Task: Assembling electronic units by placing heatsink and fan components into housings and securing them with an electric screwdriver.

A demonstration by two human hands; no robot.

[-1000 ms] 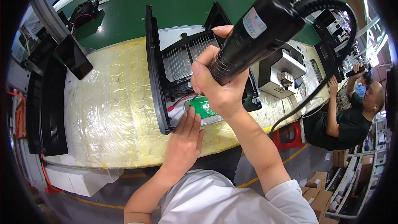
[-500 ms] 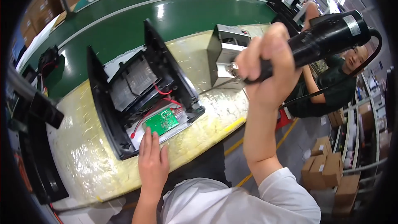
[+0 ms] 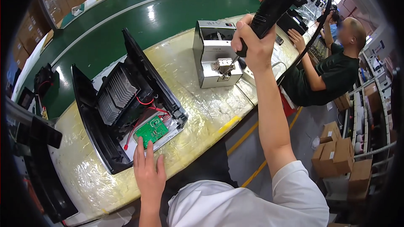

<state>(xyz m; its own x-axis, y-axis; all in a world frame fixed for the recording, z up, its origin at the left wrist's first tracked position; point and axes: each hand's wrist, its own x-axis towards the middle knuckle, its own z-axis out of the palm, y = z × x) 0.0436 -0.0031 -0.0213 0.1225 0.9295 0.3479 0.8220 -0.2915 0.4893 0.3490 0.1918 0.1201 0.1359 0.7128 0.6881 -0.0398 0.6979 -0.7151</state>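
- Board (image 3: 152,132): the green board lies flat in the near end of the black housing (image 3: 94,130), component side up, between the side walls.
- Left hand (image 3: 148,173): open, fingers stretched forward, the fingertips resting on the board's near left edge. It was at this edge a second ago too, so the board looks steadied, not left loose.
- Red wires (image 3: 145,102): they loop just beyond the board, inside the housing.
- Feeder (image 3: 216,54): this steel box stands upright on the table, apart from the housing on its right.
- Right hand (image 3: 257,45): closed around the grip of the black driver (image 3: 273,7), which tilts down and left, its bit at the feeder's front outlet; whether the tip touches cannot be told. A second ago the driver was over the board. The move suggests that driving there is paused; whether a screw is on the tip does not show.
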